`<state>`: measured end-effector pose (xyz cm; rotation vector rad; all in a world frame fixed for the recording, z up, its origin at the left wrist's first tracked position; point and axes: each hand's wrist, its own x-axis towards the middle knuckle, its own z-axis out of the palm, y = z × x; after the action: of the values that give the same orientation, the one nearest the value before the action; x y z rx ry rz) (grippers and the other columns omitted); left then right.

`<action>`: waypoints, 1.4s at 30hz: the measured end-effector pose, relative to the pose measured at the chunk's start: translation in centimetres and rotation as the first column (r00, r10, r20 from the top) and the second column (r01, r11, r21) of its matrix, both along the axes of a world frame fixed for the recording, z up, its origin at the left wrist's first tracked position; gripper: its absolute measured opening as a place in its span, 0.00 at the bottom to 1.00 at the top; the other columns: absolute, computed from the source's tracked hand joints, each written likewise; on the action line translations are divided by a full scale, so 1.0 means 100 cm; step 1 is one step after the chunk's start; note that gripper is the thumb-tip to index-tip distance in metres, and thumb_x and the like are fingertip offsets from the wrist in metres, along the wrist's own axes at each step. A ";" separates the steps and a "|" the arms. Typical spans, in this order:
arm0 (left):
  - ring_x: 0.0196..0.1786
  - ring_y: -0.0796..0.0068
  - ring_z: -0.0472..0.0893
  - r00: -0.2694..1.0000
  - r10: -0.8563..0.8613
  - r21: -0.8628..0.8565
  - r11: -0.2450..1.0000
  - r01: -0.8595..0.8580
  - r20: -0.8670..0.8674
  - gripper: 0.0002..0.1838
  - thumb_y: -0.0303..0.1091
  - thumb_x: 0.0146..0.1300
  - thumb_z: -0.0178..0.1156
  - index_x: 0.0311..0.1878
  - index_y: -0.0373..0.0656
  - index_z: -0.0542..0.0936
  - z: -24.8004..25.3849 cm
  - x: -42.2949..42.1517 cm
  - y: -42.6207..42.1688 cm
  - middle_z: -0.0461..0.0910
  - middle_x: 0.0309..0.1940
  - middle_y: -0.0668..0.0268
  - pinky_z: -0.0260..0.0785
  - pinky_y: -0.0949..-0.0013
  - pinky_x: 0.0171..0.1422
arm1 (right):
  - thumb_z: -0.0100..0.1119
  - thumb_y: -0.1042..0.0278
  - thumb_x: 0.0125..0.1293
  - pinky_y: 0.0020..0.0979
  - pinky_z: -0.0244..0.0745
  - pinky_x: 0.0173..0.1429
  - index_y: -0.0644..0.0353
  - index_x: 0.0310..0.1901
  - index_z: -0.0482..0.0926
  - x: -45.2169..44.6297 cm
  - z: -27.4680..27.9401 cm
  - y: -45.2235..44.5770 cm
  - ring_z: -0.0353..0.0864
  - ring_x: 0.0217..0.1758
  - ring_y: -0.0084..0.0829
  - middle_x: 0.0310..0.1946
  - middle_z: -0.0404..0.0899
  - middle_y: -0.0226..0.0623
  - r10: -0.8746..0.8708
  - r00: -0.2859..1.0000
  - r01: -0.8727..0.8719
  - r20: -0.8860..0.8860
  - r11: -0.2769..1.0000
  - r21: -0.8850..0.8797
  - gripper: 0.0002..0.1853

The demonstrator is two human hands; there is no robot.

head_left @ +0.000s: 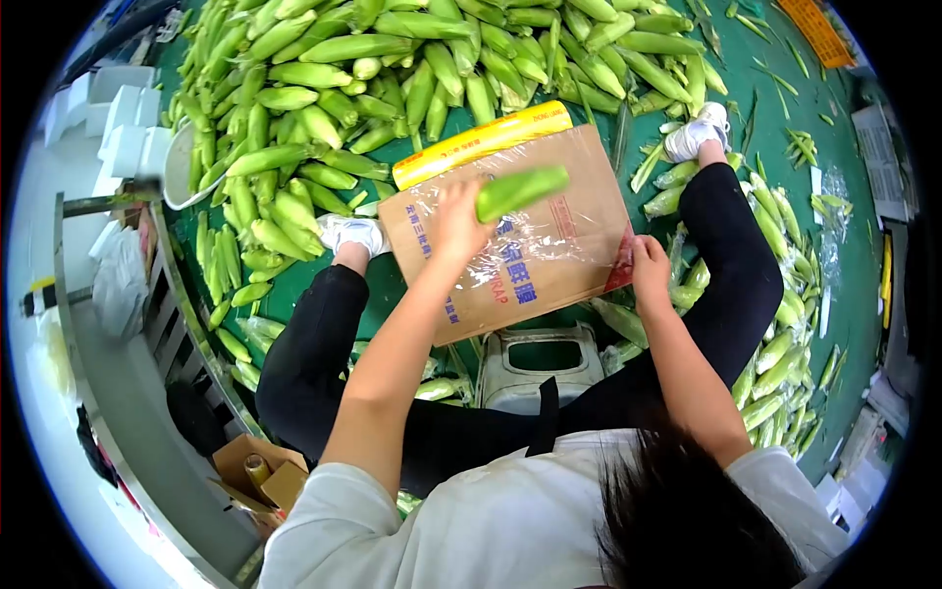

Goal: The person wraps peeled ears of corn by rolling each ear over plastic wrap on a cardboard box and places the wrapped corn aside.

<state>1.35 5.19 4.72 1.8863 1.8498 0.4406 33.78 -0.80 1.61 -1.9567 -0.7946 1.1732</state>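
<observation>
My left hand (461,221) is closed around the lower end of a green ear of corn (525,191) in its husk, held above a brown cardboard box (417,265). Clear plastic wrap (549,236) lies over the box top, with creases catching the light. At the box's right corner, my right hand (648,265) is closed in a pinch by the wrap's edge; the film between the fingers is hard to make out. A yellow roll of plastic wrap (481,145) lies along the far edge of the box.
A big heap of husked-in corn (383,49) covers the floor ahead, and wrapped ears (780,363) lie to the right. A plastic stool (540,368) stands between my legs. On the left are a metal rack (147,461) and an open carton (260,471).
</observation>
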 end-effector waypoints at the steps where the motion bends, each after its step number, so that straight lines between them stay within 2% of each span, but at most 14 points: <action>1: 0.60 0.54 0.74 0.989 -0.081 -0.015 0.997 0.080 -0.121 0.33 0.31 0.49 0.74 0.62 0.55 0.77 -0.003 0.004 -0.009 0.76 0.54 0.58 0.68 0.47 0.66 | 0.55 0.71 0.72 0.37 0.75 0.53 0.66 0.43 0.80 0.007 -0.016 0.000 0.81 0.41 0.40 0.36 0.81 0.38 -0.042 0.997 0.048 -0.065 0.994 0.101 0.08; 4: 0.64 0.56 0.73 0.959 -0.173 -0.100 0.983 0.154 -0.226 0.31 0.30 0.54 0.70 0.63 0.59 0.76 -0.008 0.026 -0.012 0.74 0.59 0.60 0.63 0.42 0.69 | 0.59 0.69 0.71 0.37 0.72 0.59 0.63 0.42 0.81 -0.041 0.032 0.035 0.81 0.50 0.42 0.44 0.80 0.41 0.073 0.928 -0.301 0.366 0.728 0.617 0.06; 8: 0.69 0.58 0.70 0.947 -0.125 0.269 0.940 0.208 -0.296 0.31 0.33 0.57 0.70 0.66 0.63 0.75 0.002 0.029 -0.021 0.71 0.65 0.60 0.59 0.41 0.72 | 0.68 0.66 0.64 0.44 0.69 0.65 0.61 0.55 0.76 -0.103 0.003 0.059 0.78 0.56 0.47 0.52 0.80 0.44 0.399 0.661 -0.737 0.635 0.502 0.452 0.20; 12: 0.69 0.58 0.70 0.880 -0.473 0.211 0.864 0.457 0.032 0.30 0.38 0.54 0.73 0.61 0.57 0.76 -0.024 -0.032 -0.100 0.71 0.65 0.60 0.59 0.47 0.73 | 0.74 0.59 0.56 0.45 0.69 0.66 0.52 0.72 0.67 -0.111 0.004 0.066 0.78 0.59 0.45 0.57 0.79 0.40 0.528 0.517 -0.853 0.673 0.381 0.356 0.41; 15: 0.64 0.58 0.73 0.935 -0.334 0.127 0.929 0.348 -0.116 0.21 0.36 0.56 0.71 0.53 0.51 0.78 -0.031 -0.038 -0.106 0.75 0.60 0.63 0.60 0.50 0.72 | 0.74 0.56 0.54 0.43 0.69 0.65 0.39 0.75 0.66 -0.108 0.021 0.077 0.77 0.60 0.42 0.60 0.77 0.35 0.433 0.133 -0.991 0.891 0.064 0.117 0.45; 19: 0.57 0.59 0.77 0.921 -0.366 0.313 0.867 0.389 -0.132 0.10 0.32 0.63 0.65 0.44 0.43 0.76 -0.044 -0.038 -0.083 0.80 0.48 0.61 0.66 0.52 0.65 | 0.71 0.55 0.57 0.43 0.69 0.65 0.30 0.73 0.69 -0.111 0.004 0.095 0.76 0.60 0.40 0.61 0.76 0.31 0.620 0.206 -0.979 0.757 0.121 0.167 0.40; 23: 0.39 0.45 0.81 0.954 -0.298 0.130 0.947 0.294 0.015 0.08 0.30 0.70 0.59 0.40 0.39 0.71 -0.034 -0.070 -0.082 0.79 0.34 0.51 0.74 0.52 0.40 | 0.72 0.58 0.57 0.44 0.68 0.66 0.31 0.73 0.68 -0.088 0.011 0.093 0.75 0.62 0.41 0.61 0.76 0.33 0.707 0.068 -0.993 0.704 -0.022 0.119 0.40; 26: 0.39 0.46 0.81 0.866 -0.484 0.131 0.874 0.469 0.130 0.07 0.30 0.71 0.58 0.42 0.39 0.71 0.022 -0.068 -0.084 0.79 0.34 0.51 0.74 0.54 0.41 | 0.73 0.61 0.57 0.44 0.67 0.68 0.32 0.73 0.68 -0.061 0.022 0.075 0.75 0.63 0.41 0.62 0.75 0.35 0.793 -0.040 -0.987 0.608 -0.127 0.101 0.41; 28: 0.40 0.46 0.81 0.897 -0.353 -0.012 0.929 0.370 0.267 0.06 0.30 0.71 0.58 0.42 0.39 0.71 0.005 -0.061 -0.095 0.79 0.34 0.52 0.74 0.54 0.42 | 0.74 0.62 0.55 0.44 0.66 0.69 0.33 0.74 0.68 -0.051 0.034 0.061 0.74 0.64 0.42 0.62 0.75 0.36 0.796 -0.111 -0.976 0.595 -0.200 0.087 0.43; 32: 0.41 0.49 0.82 0.851 -0.306 -0.111 0.916 0.385 0.426 0.05 0.30 0.68 0.61 0.42 0.42 0.75 -0.029 -0.048 -0.061 0.79 0.34 0.54 0.74 0.54 0.44 | 0.61 0.52 0.69 0.48 0.59 0.75 0.38 0.68 0.75 -0.072 0.036 0.053 0.70 0.70 0.42 0.64 0.73 0.39 0.819 -0.050 -0.998 0.572 -0.066 0.007 0.26; 36: 0.51 0.54 0.81 0.857 -0.420 0.009 0.897 0.443 -0.298 0.26 0.49 0.49 0.76 0.50 0.51 0.81 0.023 -0.062 0.017 0.78 0.46 0.60 0.76 0.51 0.51 | 0.55 0.48 0.72 0.48 0.59 0.75 0.51 0.56 0.83 -0.114 0.011 0.120 0.68 0.71 0.45 0.68 0.71 0.45 0.526 0.161 -0.987 0.835 0.077 0.141 0.20; 37: 0.53 0.53 0.81 0.909 -0.273 -0.036 0.960 0.277 -0.314 0.38 0.54 0.46 0.78 0.61 0.51 0.78 0.003 -0.078 0.038 0.80 0.49 0.58 0.75 0.52 0.55 | 0.56 0.48 0.72 0.48 0.60 0.74 0.52 0.53 0.83 -0.126 0.017 0.140 0.69 0.71 0.45 0.67 0.71 0.45 0.415 0.236 -0.972 0.879 0.099 0.214 0.20; 39: 0.51 0.59 0.84 0.999 -0.010 -0.112 0.994 0.015 0.040 0.50 0.60 0.49 0.77 0.73 0.48 0.70 -0.001 -0.128 0.089 0.83 0.50 0.56 0.77 0.57 0.55 | 0.60 0.45 0.68 0.48 0.66 0.69 0.52 0.54 0.81 -0.145 0.026 0.165 0.73 0.68 0.45 0.62 0.75 0.44 0.645 0.084 -0.990 0.759 0.144 -0.012 0.22; 42: 0.40 0.66 0.85 0.974 0.221 0.028 0.975 -0.219 -0.055 0.32 0.51 0.68 0.66 0.69 0.43 0.75 0.034 -0.136 0.123 0.86 0.41 0.57 0.78 0.64 0.49 | 0.71 0.44 0.56 0.45 0.75 0.58 0.52 0.56 0.79 -0.163 0.014 0.140 0.83 0.53 0.43 0.53 0.81 0.38 0.581 0.160 -0.980 0.798 0.188 0.059 0.30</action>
<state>-12.28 17.46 8.14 1.7307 2.1112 0.4859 17.49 13.22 2.97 -1.1565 -2.6030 0.5067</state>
